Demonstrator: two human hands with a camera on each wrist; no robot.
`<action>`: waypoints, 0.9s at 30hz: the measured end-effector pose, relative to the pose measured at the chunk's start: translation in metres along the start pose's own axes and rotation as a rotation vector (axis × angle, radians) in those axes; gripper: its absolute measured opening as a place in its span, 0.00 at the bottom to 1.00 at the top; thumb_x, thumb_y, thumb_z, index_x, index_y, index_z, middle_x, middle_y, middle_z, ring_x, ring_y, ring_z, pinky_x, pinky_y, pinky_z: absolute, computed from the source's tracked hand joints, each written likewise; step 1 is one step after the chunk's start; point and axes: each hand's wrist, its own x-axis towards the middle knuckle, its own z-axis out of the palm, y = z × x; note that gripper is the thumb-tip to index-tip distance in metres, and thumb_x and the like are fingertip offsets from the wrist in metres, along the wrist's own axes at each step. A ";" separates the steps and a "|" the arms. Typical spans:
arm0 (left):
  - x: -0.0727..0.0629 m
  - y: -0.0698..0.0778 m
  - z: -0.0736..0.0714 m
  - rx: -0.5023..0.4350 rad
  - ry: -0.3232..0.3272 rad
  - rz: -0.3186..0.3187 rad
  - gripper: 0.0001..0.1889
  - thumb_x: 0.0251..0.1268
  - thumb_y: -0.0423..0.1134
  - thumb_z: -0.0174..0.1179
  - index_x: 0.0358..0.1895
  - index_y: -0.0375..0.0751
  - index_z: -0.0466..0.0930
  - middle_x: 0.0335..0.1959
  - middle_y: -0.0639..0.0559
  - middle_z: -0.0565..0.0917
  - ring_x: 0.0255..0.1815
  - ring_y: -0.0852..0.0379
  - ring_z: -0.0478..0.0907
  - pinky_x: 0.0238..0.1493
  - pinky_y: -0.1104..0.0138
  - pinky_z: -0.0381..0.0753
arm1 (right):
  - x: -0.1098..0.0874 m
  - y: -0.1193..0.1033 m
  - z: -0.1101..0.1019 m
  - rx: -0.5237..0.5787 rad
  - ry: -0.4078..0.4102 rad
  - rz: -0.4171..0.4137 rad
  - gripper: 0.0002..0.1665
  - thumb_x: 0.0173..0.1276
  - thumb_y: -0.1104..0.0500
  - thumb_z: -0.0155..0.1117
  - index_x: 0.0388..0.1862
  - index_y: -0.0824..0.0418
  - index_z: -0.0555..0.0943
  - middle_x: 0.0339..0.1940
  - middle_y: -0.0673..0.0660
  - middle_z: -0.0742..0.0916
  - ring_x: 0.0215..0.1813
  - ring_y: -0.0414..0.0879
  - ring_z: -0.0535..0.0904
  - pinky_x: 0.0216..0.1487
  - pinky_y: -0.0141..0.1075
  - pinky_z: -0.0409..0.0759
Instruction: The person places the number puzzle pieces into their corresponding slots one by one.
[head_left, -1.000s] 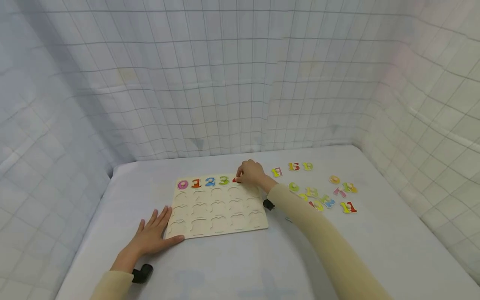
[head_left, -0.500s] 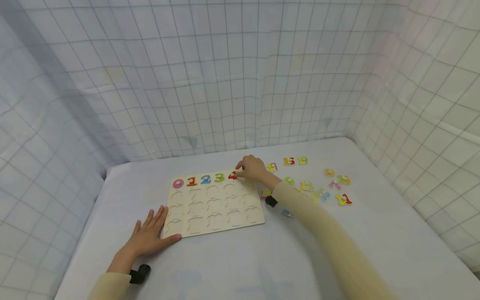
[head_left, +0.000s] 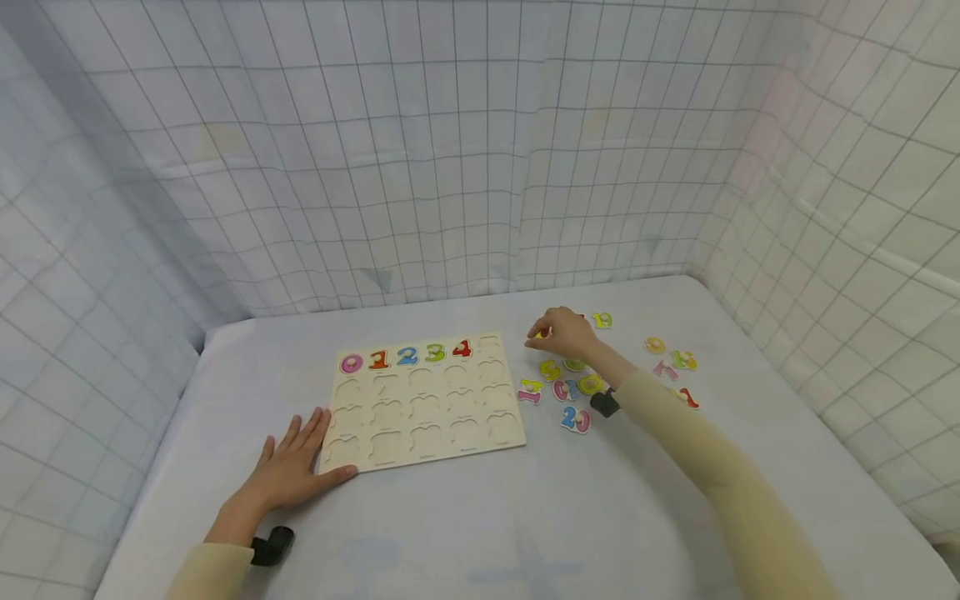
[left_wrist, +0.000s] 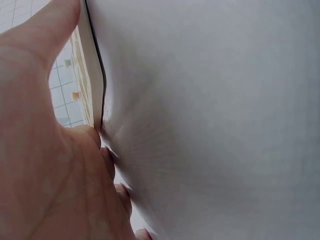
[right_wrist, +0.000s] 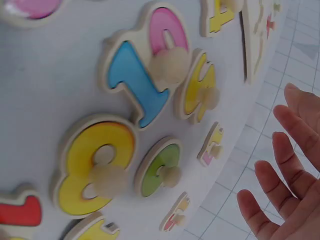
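Note:
A pale wooden number puzzle board [head_left: 442,408] lies on the white-covered table. The pieces 0 [head_left: 350,363], 1 [head_left: 379,360], 2 [head_left: 407,357], 3 [head_left: 435,353] and a red 4 [head_left: 462,348] sit in its top row. My left hand [head_left: 288,477] rests flat at the board's near left corner, thumb along the front edge. My right hand [head_left: 564,336] hovers right of the board, above loose knobbed pieces, holding nothing. Its fingers [right_wrist: 280,155] are parted in the right wrist view, beyond a yellow 5 [right_wrist: 200,90] and a green round number [right_wrist: 160,167].
Several loose number pieces lie right of the board, among them a blue-and-pink 10 [right_wrist: 132,75], a yellow 8 [right_wrist: 97,162] and a 20 [head_left: 575,419]. Further right lie an orange piece [head_left: 655,345] and a pink 7 [head_left: 664,371]. Checked white cloth [head_left: 450,167] hangs behind and at both sides.
My right hand has let go of the red 4, leaving it in the top row, and has moved right over the loose pieces. The left hand stays at the board's corner. The head view shifted slightly.

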 end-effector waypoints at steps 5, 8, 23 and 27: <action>-0.003 0.002 -0.004 0.001 0.006 0.000 0.57 0.54 0.70 0.56 0.75 0.32 0.43 0.74 0.33 0.46 0.72 0.31 0.36 0.61 0.33 0.29 | -0.010 0.012 0.002 0.018 -0.073 -0.011 0.11 0.58 0.50 0.73 0.33 0.55 0.89 0.28 0.49 0.80 0.33 0.46 0.71 0.32 0.36 0.71; -0.003 0.002 -0.004 -0.006 -0.002 -0.006 0.57 0.54 0.70 0.57 0.74 0.31 0.43 0.74 0.33 0.46 0.72 0.31 0.36 0.61 0.33 0.29 | -0.013 0.018 0.005 0.030 -0.112 0.023 0.09 0.56 0.50 0.74 0.33 0.53 0.89 0.29 0.49 0.80 0.32 0.45 0.71 0.32 0.36 0.71; -0.004 0.006 -0.004 0.005 0.002 -0.007 0.57 0.53 0.70 0.56 0.74 0.32 0.45 0.74 0.34 0.47 0.73 0.32 0.37 0.63 0.34 0.32 | -0.021 0.038 0.013 0.117 -0.192 0.094 0.05 0.56 0.55 0.75 0.32 0.52 0.88 0.28 0.51 0.78 0.34 0.46 0.71 0.34 0.37 0.71; -0.004 0.005 -0.004 0.010 0.009 -0.003 0.57 0.53 0.70 0.56 0.75 0.33 0.45 0.74 0.35 0.48 0.73 0.32 0.38 0.63 0.34 0.32 | -0.021 0.039 0.013 0.126 -0.175 0.066 0.04 0.56 0.55 0.75 0.30 0.52 0.88 0.29 0.50 0.79 0.34 0.47 0.71 0.35 0.37 0.72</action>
